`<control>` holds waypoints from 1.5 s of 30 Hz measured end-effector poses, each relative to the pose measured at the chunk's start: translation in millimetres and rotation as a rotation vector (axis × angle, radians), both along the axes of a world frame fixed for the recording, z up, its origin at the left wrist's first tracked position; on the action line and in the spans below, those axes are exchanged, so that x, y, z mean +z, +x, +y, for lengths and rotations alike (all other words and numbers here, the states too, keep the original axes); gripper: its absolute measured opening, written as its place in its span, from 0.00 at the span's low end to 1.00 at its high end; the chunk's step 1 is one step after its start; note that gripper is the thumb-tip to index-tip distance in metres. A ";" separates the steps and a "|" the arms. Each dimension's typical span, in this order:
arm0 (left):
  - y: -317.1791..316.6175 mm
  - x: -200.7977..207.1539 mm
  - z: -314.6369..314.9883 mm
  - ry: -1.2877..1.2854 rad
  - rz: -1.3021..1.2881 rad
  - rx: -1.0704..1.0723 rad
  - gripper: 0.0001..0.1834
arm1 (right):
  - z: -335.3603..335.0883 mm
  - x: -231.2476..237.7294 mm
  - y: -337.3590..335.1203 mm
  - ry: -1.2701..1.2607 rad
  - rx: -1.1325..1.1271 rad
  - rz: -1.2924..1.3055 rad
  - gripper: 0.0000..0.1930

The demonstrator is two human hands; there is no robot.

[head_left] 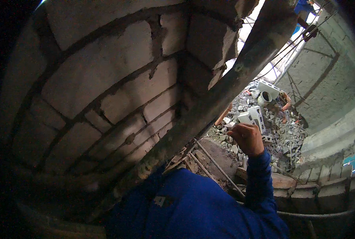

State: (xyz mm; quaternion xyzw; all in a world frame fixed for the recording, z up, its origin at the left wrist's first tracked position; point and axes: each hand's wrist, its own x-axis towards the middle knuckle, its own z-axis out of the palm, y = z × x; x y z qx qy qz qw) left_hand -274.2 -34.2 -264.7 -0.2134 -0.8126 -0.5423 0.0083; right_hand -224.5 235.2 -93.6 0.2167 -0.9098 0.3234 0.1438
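Note:
My right hand point(247, 137), at the end of a blue sleeve point(260, 179), is raised right of the middle with its fingers closed in a pinch. A thin line point(213, 137), string or wire, runs left from its fingertips toward a thick, dark, mud-stained post point(209, 113). This post slants across the view from lower left to upper right, in front of my body. My left hand does not show. Past the post on the left rises a wall of pale blocks point(102, 67) with dark mortar joints.
Rubble point(281, 139) lies below, with hollow blocks point(257, 117) and a pale bucket point(264, 98) on it. Thin poles point(219, 167) slant beneath my arm. A grey plastered wall point(324, 83) stands at right, above a curved row of blocks point(305, 191). Thin rods point(289, 46) cross the upper right.

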 end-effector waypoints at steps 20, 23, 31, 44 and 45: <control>-3.0 -26.5 8.2 0.406 -0.118 0.260 0.14 | -46.4 16.3 -24.6 -0.115 -0.016 0.064 0.08; -18.2 -38.8 1.4 0.349 0.001 0.329 0.15 | -42.1 16.6 -20.2 -0.143 -0.025 0.049 0.08; -68.9 -33.2 5.7 0.639 -0.234 0.254 0.12 | -22.5 8.6 -8.4 -0.209 -0.129 -0.004 0.07; -109.5 -40.2 47.8 0.617 -0.273 -0.134 0.09 | 5.4 -87.2 -74.2 -0.922 -0.249 -0.368 0.15; -107.1 -40.8 48.4 0.660 -0.268 -0.141 0.09 | 1.7 -97.6 -82.2 -0.993 -0.131 -0.363 0.17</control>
